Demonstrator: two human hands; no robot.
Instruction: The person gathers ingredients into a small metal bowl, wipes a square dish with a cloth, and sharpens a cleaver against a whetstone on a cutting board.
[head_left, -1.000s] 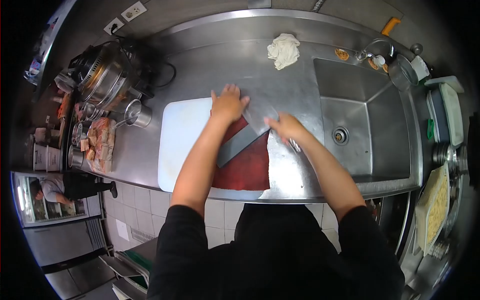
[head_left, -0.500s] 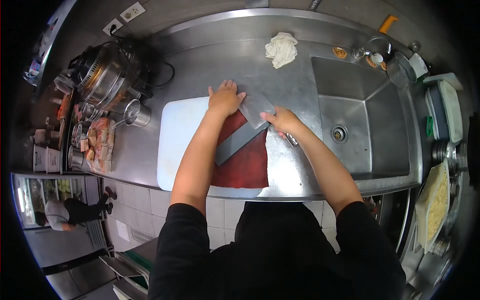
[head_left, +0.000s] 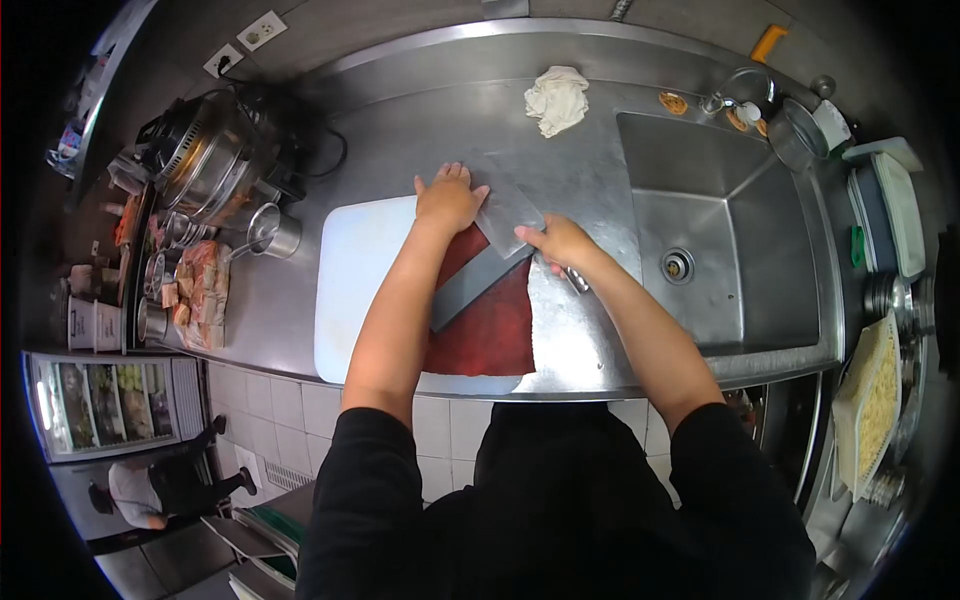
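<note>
A large knife (head_left: pixel 478 290) lies with its wide grey blade slanting across a dark red sheet (head_left: pixel 490 335), which has a ragged right edge. My right hand (head_left: pixel 562 243) is closed around the knife's metal handle, its thumb towards a clear plastic sheet (head_left: pixel 510 212). That plastic runs up and left from the blade onto the steel counter. At its upper left, my left hand (head_left: pixel 450 198) presses down flat with fingers extended, over the top of the red sheet. Beneath the red sheet is a white cutting board (head_left: pixel 355 250), partly hidden by my left forearm.
A steel sink (head_left: pixel 735 250) is at the right. A crumpled white cloth (head_left: pixel 557 100) lies at the back. To the left stand an appliance (head_left: pixel 205 150), a metal pot (head_left: pixel 275 232) and a bag of food (head_left: pixel 203 290). Another person (head_left: pixel 170 490) is near a glass-door fridge (head_left: pixel 105 400).
Both hands and the knife stay almost in place. The view has shifted slightly. In the background, the other person has moved lower and to the right, uncovering more of the fridge.
</note>
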